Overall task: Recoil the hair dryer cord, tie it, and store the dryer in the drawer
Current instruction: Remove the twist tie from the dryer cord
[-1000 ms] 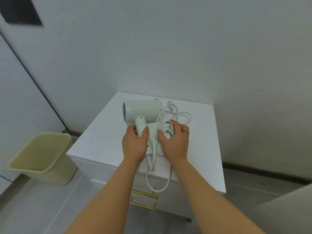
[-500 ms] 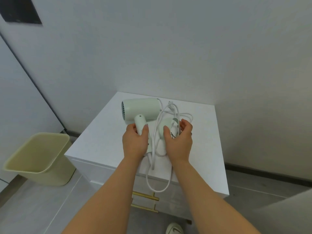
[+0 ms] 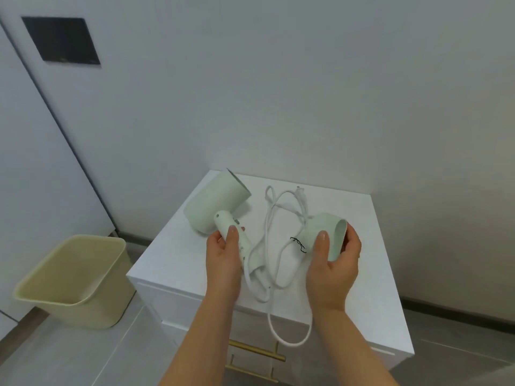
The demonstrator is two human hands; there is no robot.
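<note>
The pale green hair dryer (image 3: 216, 203) is gripped by its handle in the left hand (image 3: 224, 253), above the cabinet top's (image 3: 362, 246) left edge. A green nozzle (image 3: 327, 235) is clasped in the right hand (image 3: 333, 263), while the white cord (image 3: 269, 235) is draped loose over the front edge.

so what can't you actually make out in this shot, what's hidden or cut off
Head view only:
- Plug end of the white cord: too small and blurred at the cabinet's back.
- Dryer handle middle: covered by the left hand.
- Pale green nozzle far side: behind the right hand.
- Black twist tie: too thin to tell how it is attached.
- Drawers with gold handles: crossed by the forearms, cut by the bottom edge.
</note>
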